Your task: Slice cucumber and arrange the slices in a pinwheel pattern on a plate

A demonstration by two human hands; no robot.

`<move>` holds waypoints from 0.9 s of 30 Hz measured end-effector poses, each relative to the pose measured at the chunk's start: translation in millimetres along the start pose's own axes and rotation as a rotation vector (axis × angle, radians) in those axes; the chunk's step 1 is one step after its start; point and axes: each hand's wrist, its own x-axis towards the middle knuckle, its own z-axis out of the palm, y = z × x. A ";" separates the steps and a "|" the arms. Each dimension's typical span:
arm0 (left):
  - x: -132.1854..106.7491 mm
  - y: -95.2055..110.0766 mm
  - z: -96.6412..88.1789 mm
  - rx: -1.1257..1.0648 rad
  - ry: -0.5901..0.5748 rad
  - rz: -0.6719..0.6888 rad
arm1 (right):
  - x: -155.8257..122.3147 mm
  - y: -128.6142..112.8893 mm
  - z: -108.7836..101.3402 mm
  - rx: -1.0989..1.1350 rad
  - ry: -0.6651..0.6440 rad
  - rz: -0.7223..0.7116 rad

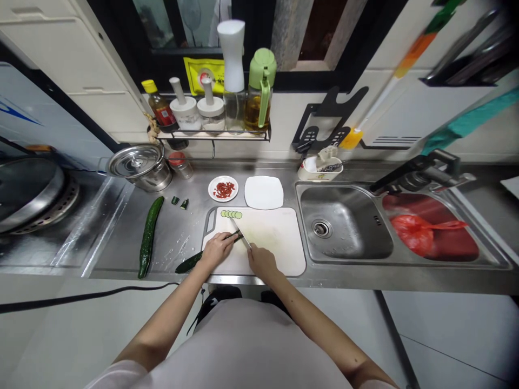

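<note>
My left hand (pixel 219 248) is closed over a cucumber (pixel 188 263) that lies slantwise across the left part of a white cutting board (pixel 284 254). The fingers press it near its right end. In my right hand (pixel 263 262) is a kitchen knife (pixel 242 233), its blade pointing away from me and to the left, close to the left fingertips at the cucumber's end. Several cucumber slices (pixel 231 214) overlap in a short row near the board's far left edge. A second, whole cucumber (pixel 150 236) rests on the steel counter to the left.
Behind the board are a plate of chopped red pieces (pixel 224 190) and a square white plate (pixel 264 192). Two cucumber ends (pixel 184 204) lie left of them. A lidded pot (pixel 140 166) stands further left. On the right is a sink (pixel 344 227); a red plastic bag (pixel 413 233) sits in its second basin.
</note>
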 end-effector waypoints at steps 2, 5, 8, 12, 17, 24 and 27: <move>0.7 -0.4 0.0 -0.002 0.000 -0.009 | 1.0 -1.4 -0.8 0.003 -0.001 0.001; 2.2 -0.7 -1.2 -0.017 -0.016 -0.026 | 2.0 -3.7 -2.4 0.011 -0.008 0.004; 3.9 -0.8 -3.1 -0.029 -0.030 -0.032 | 2.4 -6.0 -4.3 0.008 -0.023 0.009; 5.1 -1.4 -3.5 -0.027 -0.016 -0.008 | 0.9 -6.9 -7.2 -0.002 -0.038 0.009; 4.7 -4.6 0.2 0.005 0.029 0.034 | -6.4 -3.8 -9.8 0.006 -0.095 0.020; 5.2 -8.8 4.4 0.020 0.059 0.063 | -2.5 -4.6 -11.2 0.003 -0.093 0.016; 6.0 -9.8 4.9 0.013 0.052 0.061 | 0.2 -5.9 -10.9 0.009 -0.079 0.015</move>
